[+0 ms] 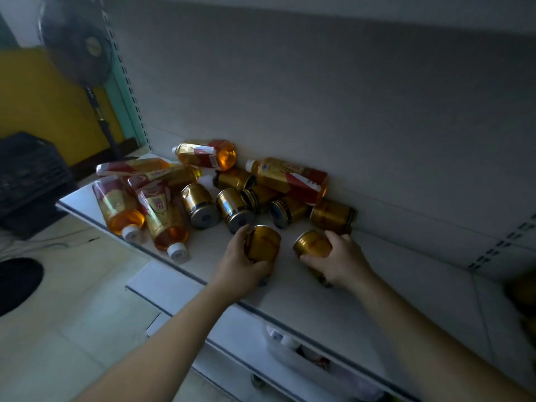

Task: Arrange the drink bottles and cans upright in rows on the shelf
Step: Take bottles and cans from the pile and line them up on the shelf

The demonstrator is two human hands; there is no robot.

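We are leaning over a white shelf (348, 314) with both bare arms stretched toward it. Our left hand (240, 268) is curling its fingers round a gold can (265, 242), tilted, near the shelf's front edge. Our right hand (340, 261) is gripping a second gold can (312, 242) just to the right, with the thumb beneath and the fingers over its far side. Farther back, against the rear wall (319, 97), more gold cans (233, 208) and amber drink bottles (290, 178) are lying on their sides in a loose pile. Two bottles at the left are pointing their white caps (177, 250) toward us.
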